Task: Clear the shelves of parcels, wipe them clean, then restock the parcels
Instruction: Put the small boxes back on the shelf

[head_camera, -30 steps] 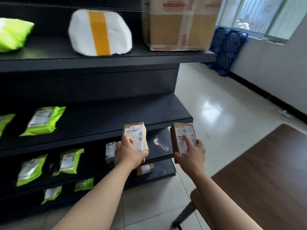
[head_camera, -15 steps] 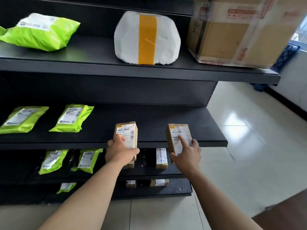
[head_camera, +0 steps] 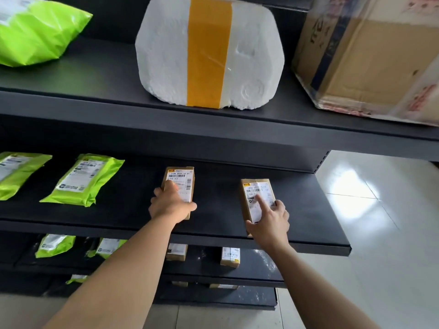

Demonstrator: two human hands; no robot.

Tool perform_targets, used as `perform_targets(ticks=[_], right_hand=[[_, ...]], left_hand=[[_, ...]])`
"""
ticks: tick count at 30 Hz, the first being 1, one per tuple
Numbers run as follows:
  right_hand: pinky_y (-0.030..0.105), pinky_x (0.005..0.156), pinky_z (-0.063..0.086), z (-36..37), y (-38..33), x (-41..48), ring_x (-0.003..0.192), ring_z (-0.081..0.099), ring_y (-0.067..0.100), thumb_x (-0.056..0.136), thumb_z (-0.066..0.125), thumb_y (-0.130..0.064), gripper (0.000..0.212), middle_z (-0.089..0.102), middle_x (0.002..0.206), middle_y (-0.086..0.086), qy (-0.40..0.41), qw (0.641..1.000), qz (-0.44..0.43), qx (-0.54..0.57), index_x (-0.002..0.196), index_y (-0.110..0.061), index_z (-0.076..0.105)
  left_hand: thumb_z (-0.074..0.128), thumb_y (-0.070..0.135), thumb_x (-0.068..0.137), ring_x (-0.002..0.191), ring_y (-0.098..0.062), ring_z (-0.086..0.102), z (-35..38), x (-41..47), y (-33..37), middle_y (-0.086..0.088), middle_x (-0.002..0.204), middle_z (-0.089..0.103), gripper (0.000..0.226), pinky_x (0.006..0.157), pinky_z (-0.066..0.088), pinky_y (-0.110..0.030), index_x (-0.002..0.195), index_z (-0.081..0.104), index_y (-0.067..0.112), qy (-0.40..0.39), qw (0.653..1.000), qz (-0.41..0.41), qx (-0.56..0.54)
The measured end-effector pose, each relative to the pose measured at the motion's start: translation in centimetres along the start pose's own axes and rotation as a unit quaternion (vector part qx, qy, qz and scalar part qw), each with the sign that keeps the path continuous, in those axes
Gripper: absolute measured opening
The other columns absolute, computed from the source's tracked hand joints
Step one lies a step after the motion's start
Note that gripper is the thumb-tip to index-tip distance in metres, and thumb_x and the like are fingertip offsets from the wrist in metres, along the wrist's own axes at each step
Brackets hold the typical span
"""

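**While left box and right box meet the shelf, restocking looks nearly done**

Left hand grasps one, right hand pinches the other, at its front. Bags lie at its left; foam parcel and carton above it.

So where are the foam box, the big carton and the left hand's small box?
foam box (head_camera: pixel 166 55), head view, white left face.
big carton (head_camera: pixel 370 58), head view, brown front face.
small box (head_camera: pixel 184 180), head view, its label above the left hand (head_camera: pixel 172 205).
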State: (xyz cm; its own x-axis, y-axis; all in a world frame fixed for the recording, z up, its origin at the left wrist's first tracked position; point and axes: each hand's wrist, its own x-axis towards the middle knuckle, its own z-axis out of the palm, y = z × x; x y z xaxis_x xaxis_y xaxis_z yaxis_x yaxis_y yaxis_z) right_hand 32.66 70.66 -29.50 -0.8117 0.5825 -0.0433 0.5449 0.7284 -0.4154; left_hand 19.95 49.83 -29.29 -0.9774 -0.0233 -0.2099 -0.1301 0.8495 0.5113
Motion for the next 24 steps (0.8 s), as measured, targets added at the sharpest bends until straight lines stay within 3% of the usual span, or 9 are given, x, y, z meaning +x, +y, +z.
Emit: perform_targets(ticks=[9, 24], right_hand=[[0.041, 0.104, 0.033, 1.4, 0.1, 3.4, 0.129, 0.028, 0.033, 0.078, 0.068, -0.040, 0.070, 0.022, 0.146, 0.010, -0.004, 1.000, 0.010, 0.002, 0.140, -0.041, 0.035], [0.045, 0.102, 0.034, 3.7, -2.0, 7.5, 0.124, 0.032, 0.036, 0.081, 0.069, -0.043, 0.065, 0.028, 0.139, 0.015, -0.016, 0.996, 0.073, -0.040, 0.137, -0.033, 0.038]], left_hand=[[0.075, 0.042, 0.070, 0.099, -0.026, 0.046, 2.0, 3.1, 0.0, -0.008, 0.118, 0.039, 0.072, 0.072, 0.043, -0.036, 0.127, 0.036, 0.021, -0.010, 0.999, 0.003, 0.036], [0.064, 0.048, 0.084, 0.113, -0.029, 0.043, 2.0, 4.0, -0.3, -0.009, 0.130, 0.033, 0.063, 0.086, 0.044, -0.040, 0.129, 0.032, 0.019, -0.037, 0.996, 0.058, 0.060]])
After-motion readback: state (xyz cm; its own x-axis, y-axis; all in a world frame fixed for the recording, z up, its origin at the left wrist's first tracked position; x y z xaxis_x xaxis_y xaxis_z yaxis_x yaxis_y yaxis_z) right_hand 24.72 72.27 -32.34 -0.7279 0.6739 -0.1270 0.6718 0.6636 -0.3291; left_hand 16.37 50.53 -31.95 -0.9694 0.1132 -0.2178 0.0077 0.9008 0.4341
